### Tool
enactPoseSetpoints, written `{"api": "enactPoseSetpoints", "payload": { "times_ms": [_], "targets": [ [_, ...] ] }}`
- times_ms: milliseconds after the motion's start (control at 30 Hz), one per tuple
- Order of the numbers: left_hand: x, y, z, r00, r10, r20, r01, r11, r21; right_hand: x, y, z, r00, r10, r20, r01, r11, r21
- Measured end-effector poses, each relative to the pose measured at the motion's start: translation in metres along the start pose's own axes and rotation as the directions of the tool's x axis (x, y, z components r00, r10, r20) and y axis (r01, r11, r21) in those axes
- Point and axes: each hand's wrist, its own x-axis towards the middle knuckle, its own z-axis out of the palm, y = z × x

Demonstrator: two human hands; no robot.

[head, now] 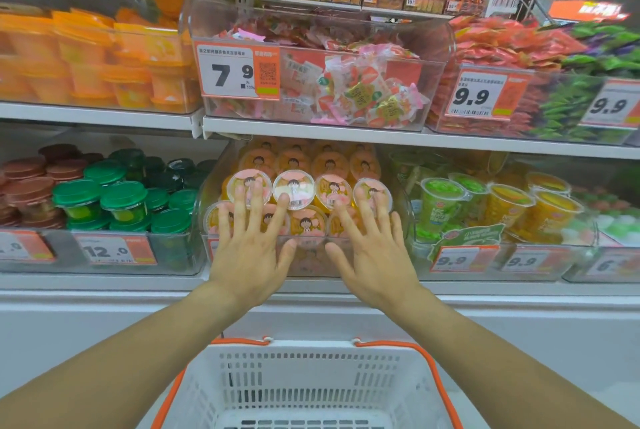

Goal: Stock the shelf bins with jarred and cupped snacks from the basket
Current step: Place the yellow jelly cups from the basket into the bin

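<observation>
A clear shelf bin (403,200) on the lower shelf holds several round snack cups (293,189) with pink cartoon lids, stacked in rows. My left hand (250,248) lies flat with fingers spread on the cups at the bin's front left. My right hand (374,248) lies the same way on the cups at the front right. Neither hand grips anything. Below, a white basket (304,383) with orange handles sits between my forearms; the part of its inside that shows holds nothing.
Left of the bin stand green-lidded jars (121,200) and brown-lidded jars (27,183). On the right are green and yellow drink cups (485,207). The upper shelf carries bins of orange cups (104,61), wrapped candies (346,82) and red packets (502,48). Price tags line the bin fronts.
</observation>
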Motion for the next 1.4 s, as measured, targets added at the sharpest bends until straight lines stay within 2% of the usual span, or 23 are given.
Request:
{"api": "enactPoseSetpoints", "payload": {
  "times_ms": [167,300,533,633,700,733,767,833,900,1000,1033,1100,1133,1167,1200,1267,1300,1400],
  "targets": [
    [-0.006,0.009,-0.007,0.995,-0.083,-0.050,0.082,0.996,-0.030,-0.010,-0.013,-0.004,0.997,0.056,-0.048,-0.055,0.998,0.036],
    [-0.020,0.020,-0.001,0.974,-0.226,0.014,0.225,0.974,0.014,-0.025,-0.021,0.004,0.994,0.106,0.000,-0.106,0.994,0.004],
    [-0.024,0.013,-0.007,0.980,-0.185,0.075,0.183,0.983,0.028,-0.025,-0.024,-0.006,0.990,0.126,0.068,-0.130,0.990,0.060],
    [-0.027,0.016,-0.021,0.981,-0.189,-0.038,0.186,0.980,-0.067,-0.036,-0.027,-0.020,0.995,0.100,-0.004,-0.099,0.991,0.087],
    [-0.038,0.018,-0.026,0.981,-0.135,-0.139,0.111,0.980,-0.167,-0.049,-0.032,-0.029,0.998,0.021,-0.052,-0.017,0.996,0.084],
    [-0.046,0.020,-0.027,0.982,-0.108,-0.154,0.072,0.972,-0.225,-0.055,-0.033,-0.031,1.000,-0.011,-0.006,0.012,0.996,0.087],
    [-0.055,0.021,-0.028,0.988,-0.103,-0.111,0.065,0.951,-0.303,-0.062,-0.032,-0.029,0.995,-0.007,0.102,-0.005,0.994,0.113],
    [-0.080,0.023,-0.023,0.982,-0.152,0.107,0.183,0.896,-0.405,-0.079,-0.025,-0.019,0.920,0.088,0.383,-0.169,0.968,0.185],
    [-0.110,0.017,-0.007,0.933,-0.229,0.278,0.323,0.873,-0.365,-0.102,-0.013,0.004,0.801,0.176,0.572,-0.336,0.923,0.188],
    [-0.156,-0.002,0.025,0.851,-0.382,0.362,0.473,0.856,-0.208,-0.145,0.000,0.050,0.722,0.265,0.639,-0.416,0.904,0.094],
    [-0.168,-0.011,0.036,0.784,-0.471,0.404,0.554,0.825,-0.115,-0.159,0.004,0.062,0.709,0.308,0.634,-0.427,0.904,0.038],
    [-0.194,-0.028,0.050,0.580,-0.645,0.497,0.725,0.687,0.045,-0.189,0.019,0.083,0.669,0.399,0.627,-0.407,0.903,-0.140],
    [-0.204,-0.034,0.053,0.480,-0.684,0.549,0.784,0.616,0.082,-0.204,0.026,0.090,0.652,0.440,0.617,-0.408,0.890,-0.204],
    [-0.213,-0.039,0.055,0.408,-0.686,0.603,0.811,0.576,0.106,-0.218,0.030,0.096,0.643,0.477,0.599,-0.413,0.875,-0.254],
    [-0.219,-0.042,0.056,0.377,-0.664,0.645,0.805,0.580,0.126,-0.230,0.033,0.102,0.656,0.490,0.573,-0.399,0.871,-0.288],
    [-0.226,-0.044,0.050,0.406,-0.622,0.669,0.738,0.655,0.161,-0.242,0.033,0.108,0.669,0.529,0.522,-0.383,0.847,-0.368],
    [-0.227,-0.046,0.050,0.433,-0.609,0.664,0.688,0.700,0.193,-0.242,0.032,0.108,0.650,0.570,0.503,-0.410,0.820,-0.400],
    [-0.216,-0.047,0.043,0.477,-0.561,0.677,0.523,0.800,0.295,-0.229,0.032,0.105,0.515,0.661,0.545,-0.555,0.742,-0.375]
  ]
}}
